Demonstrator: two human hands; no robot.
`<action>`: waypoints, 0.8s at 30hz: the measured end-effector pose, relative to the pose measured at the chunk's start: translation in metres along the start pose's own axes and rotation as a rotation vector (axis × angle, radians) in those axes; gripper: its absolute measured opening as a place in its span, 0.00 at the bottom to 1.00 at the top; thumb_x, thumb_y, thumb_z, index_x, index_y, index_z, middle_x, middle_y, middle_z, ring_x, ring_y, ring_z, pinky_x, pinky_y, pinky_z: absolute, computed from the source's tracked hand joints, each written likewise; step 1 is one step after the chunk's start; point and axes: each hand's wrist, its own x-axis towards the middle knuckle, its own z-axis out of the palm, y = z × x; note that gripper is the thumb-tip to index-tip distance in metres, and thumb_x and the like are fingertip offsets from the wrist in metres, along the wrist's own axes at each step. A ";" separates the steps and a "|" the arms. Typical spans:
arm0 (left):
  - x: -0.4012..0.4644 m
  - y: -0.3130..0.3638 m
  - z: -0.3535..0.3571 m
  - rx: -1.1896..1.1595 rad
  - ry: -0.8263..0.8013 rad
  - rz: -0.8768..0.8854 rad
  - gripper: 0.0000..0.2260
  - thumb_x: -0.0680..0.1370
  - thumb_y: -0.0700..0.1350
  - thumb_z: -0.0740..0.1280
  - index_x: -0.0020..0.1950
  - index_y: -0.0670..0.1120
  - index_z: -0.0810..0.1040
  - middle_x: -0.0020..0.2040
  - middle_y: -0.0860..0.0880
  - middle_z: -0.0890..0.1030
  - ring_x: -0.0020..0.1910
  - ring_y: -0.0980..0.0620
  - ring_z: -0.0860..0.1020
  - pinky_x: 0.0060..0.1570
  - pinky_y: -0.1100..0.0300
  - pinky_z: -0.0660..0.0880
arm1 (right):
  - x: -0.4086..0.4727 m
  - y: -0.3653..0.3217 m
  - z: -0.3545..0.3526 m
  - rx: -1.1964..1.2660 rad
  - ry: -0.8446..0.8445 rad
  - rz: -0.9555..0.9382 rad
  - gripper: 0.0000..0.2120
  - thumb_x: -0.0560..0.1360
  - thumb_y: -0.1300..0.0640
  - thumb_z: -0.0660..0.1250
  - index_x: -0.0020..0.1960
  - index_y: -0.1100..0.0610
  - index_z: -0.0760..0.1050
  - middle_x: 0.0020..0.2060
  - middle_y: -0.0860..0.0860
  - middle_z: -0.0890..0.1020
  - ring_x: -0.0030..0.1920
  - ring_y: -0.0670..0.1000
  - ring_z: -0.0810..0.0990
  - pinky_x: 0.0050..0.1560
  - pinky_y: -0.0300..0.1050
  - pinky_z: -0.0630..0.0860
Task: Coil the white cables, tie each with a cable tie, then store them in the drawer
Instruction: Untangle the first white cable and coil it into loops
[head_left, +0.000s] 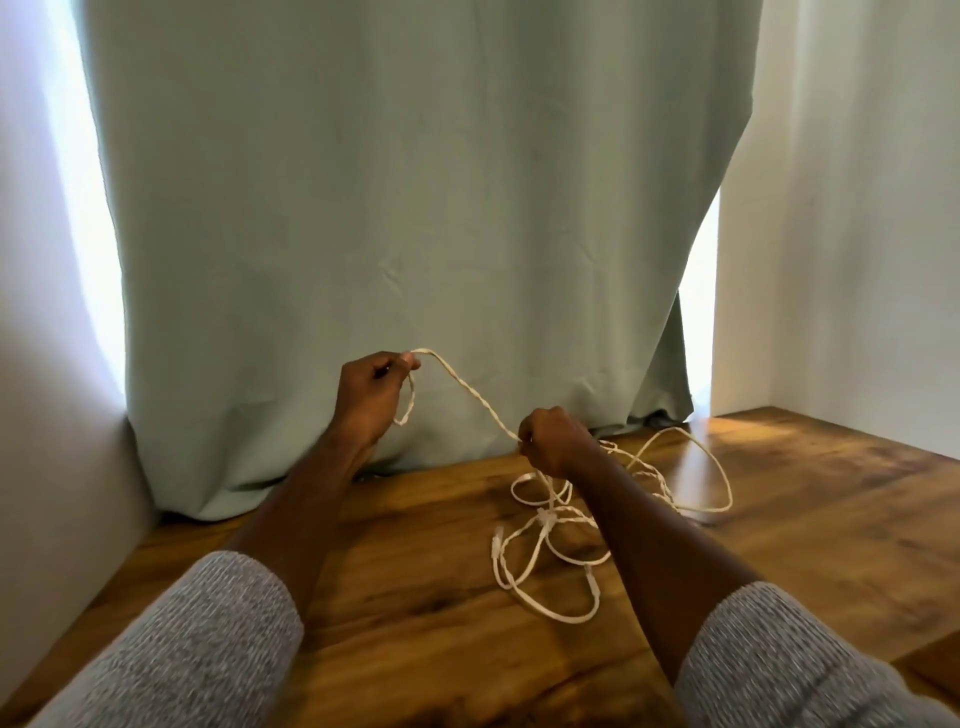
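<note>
A long white twisted cable (566, 525) lies in loose tangled loops on the wooden table (415, 597), right of centre. My left hand (371, 397) is raised above the table's back edge and pinches one end of the cable, with a short loop hanging below the fingers. A stretch of cable (470, 395) runs down and right from there to my right hand (556, 441), which grips it just above the tangle. No cable tie or drawer is in view.
A pale green curtain (415, 208) hangs right behind the table and rests on its back edge. White walls (841, 234) close in on both sides. The table's right front corner (930, 670) shows a step down.
</note>
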 end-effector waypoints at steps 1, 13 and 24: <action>-0.001 -0.003 -0.001 0.015 -0.022 0.007 0.04 0.78 0.44 0.71 0.48 0.44 0.84 0.38 0.51 0.80 0.37 0.57 0.75 0.38 0.64 0.71 | 0.005 0.001 -0.002 0.058 0.016 -0.010 0.10 0.78 0.52 0.71 0.54 0.56 0.84 0.50 0.55 0.85 0.47 0.54 0.83 0.52 0.51 0.81; -0.021 -0.015 0.064 -0.094 -0.312 -0.205 0.11 0.74 0.45 0.76 0.55 0.51 0.82 0.37 0.45 0.81 0.28 0.54 0.71 0.25 0.63 0.67 | 0.029 -0.045 -0.069 0.700 0.008 -0.240 0.05 0.75 0.57 0.75 0.48 0.57 0.87 0.38 0.51 0.87 0.39 0.46 0.84 0.43 0.42 0.80; -0.010 -0.035 0.071 -0.181 -0.087 -0.236 0.05 0.78 0.42 0.70 0.48 0.42 0.84 0.37 0.49 0.81 0.31 0.57 0.71 0.28 0.64 0.66 | -0.013 -0.002 -0.011 0.221 0.077 -0.145 0.13 0.72 0.54 0.77 0.56 0.51 0.82 0.52 0.49 0.82 0.54 0.50 0.81 0.55 0.51 0.79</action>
